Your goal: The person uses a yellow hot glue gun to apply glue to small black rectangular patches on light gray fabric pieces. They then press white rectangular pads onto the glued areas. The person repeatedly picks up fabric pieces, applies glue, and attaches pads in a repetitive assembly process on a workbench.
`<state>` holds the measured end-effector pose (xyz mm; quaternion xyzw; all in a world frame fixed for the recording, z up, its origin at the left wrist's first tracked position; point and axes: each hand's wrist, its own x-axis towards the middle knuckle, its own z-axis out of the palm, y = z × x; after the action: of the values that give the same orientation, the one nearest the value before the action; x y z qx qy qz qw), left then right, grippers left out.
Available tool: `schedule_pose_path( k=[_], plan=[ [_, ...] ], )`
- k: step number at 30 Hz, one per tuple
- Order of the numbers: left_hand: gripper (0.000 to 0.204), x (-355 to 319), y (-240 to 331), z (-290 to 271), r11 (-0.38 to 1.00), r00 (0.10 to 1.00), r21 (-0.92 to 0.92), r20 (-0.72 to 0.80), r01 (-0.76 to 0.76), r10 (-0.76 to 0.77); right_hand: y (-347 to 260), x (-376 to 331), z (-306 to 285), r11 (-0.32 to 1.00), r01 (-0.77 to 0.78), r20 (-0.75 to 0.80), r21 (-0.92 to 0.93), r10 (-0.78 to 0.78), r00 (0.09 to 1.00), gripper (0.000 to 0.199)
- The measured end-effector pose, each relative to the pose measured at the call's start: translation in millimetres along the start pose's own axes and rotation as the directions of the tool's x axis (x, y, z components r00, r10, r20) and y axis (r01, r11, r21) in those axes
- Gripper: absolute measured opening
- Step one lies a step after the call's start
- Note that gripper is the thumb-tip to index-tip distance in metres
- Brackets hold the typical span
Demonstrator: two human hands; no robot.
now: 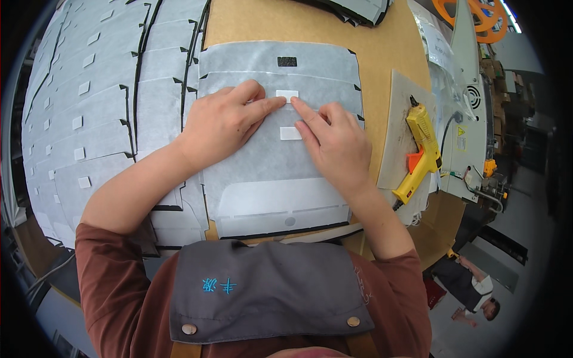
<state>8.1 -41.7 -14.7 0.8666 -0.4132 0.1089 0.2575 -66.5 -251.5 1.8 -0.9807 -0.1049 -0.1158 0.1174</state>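
Observation:
A pale grey, cloth-like panel [250, 158] with black edges lies flat in front of me. Near its upper middle sits a small white rectangular patch [287, 93]. My left hand [230, 116] reaches in from the left, its index fingertip on the patch's lower edge and the other fingers curled under. From the right, my right hand [341, 140] sets its stretched index fingertip on the same edge. Its thumb rests beside a second white patch [290, 133] lower down. Above both patches is a black textured rectangle [287, 61]. Neither hand grips anything.
Overlapping similar panels [107, 89] with white patches cover the left side. A yellow glue gun [422, 149] lies on a pale board [394, 119] at right, beside a grey machine [468, 125]. Another dark-edged panel [364, 9] lies at the far edge. A person [468, 286] is in the background.

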Motion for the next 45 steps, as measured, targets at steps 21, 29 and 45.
schedule_pose_path(
  k=[21,29,45],
  plan=[
    [0.027,4.7,7.9,-3.7,0.999,0.997,0.001,0.068,0.04,-0.04,16.7,6.4,-15.4,0.972,-0.035,0.13,0.234,0.005,0.992,0.038],
    [0.027,3.8,6.6,-9.8,0.994,0.991,0.002,0.082,0.107,-0.107,72.0,-72.6,-63.3,0.825,-0.423,-0.154,0.375,0.505,0.849,0.022],
    [0.031,31.3,-42.1,-55.6,0.9,0.821,0.198,0.369,0.389,-0.436,81.7,59.6,-19.5,0.949,-0.196,0.246,0.245,0.135,0.96,0.03]
  ],
)
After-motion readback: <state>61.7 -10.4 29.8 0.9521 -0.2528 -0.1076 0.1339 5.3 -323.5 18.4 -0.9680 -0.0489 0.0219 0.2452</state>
